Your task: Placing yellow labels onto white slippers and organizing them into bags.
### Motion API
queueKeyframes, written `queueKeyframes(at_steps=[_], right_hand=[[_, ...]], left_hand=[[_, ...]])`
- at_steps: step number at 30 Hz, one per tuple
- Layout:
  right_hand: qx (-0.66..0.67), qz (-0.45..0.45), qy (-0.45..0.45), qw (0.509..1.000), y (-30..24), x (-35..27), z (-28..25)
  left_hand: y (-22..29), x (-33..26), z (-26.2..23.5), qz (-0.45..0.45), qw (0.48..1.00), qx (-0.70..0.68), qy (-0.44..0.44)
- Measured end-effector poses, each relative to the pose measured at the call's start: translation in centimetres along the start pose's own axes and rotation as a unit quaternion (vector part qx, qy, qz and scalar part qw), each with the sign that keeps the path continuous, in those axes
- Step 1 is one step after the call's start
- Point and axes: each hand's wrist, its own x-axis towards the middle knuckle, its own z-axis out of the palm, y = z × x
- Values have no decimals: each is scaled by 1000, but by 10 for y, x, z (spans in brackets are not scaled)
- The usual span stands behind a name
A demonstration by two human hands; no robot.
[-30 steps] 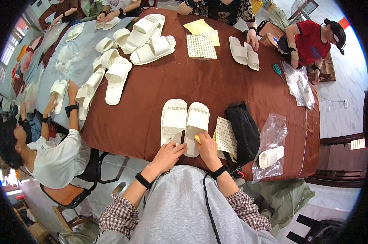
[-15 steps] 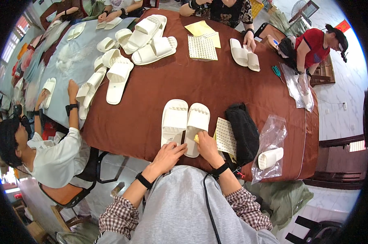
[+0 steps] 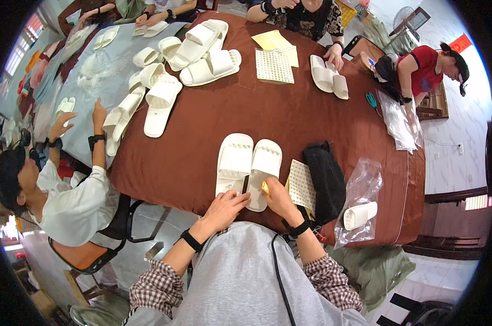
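A pair of cream slippers lies before me on the brown cloth, toes pointing away: the left slipper (image 3: pixel 235 157) and the right slipper (image 3: pixel 267 157). My left hand (image 3: pixel 224 211) rests across the heel of the left slipper, its fingers stretched out. A thin dark strip (image 3: pixel 245 183) shows between the slippers just beyond those fingertips; I cannot make out what it is. Over the right slipper's heel edge, my right hand (image 3: pixel 281 201) is closed around a small yellow object (image 3: pixel 265 188), mostly hidden by the fingers. A sheet of small printed stickers (image 3: pixel 301 185) lies right beside this hand.
A black pouch (image 3: pixel 325 182) and a clear bag with a slipper (image 3: pixel 360 216) lie to the right. More slippers (image 3: pixel 210 68) are heaped at the far left. Sticker sheets (image 3: pixel 274 66) and teal-handled scissors (image 3: pixel 371 100) lie farther off. Other people sit around the table.
The dark strip between the slippers shows longer now. My right hand has tilted slightly, keeping the yellow object. The co-worker's hand at left has come off a slipper.
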Motion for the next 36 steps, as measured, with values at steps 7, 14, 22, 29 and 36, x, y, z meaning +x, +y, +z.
queueKeyframes(at_steps=[7,14,22,29,36], right_hand=[[67,2,-24,997,-28,14,17],[38,-22,-70,997,-45,39,41],[-59,-16,-97,993,-41,48,52],[-97,-17,-97,990,-43,50,56],[-117,-15,-71,990,-46,47,61]], left_hand=[[-9,-15,3,-53,988,-94,111],[-12,-32,-3,-126,976,-51,172],[-12,-38,10,-131,969,-61,198],[-14,-37,11,-132,968,-66,201],[-13,-32,9,-135,969,-62,197]])
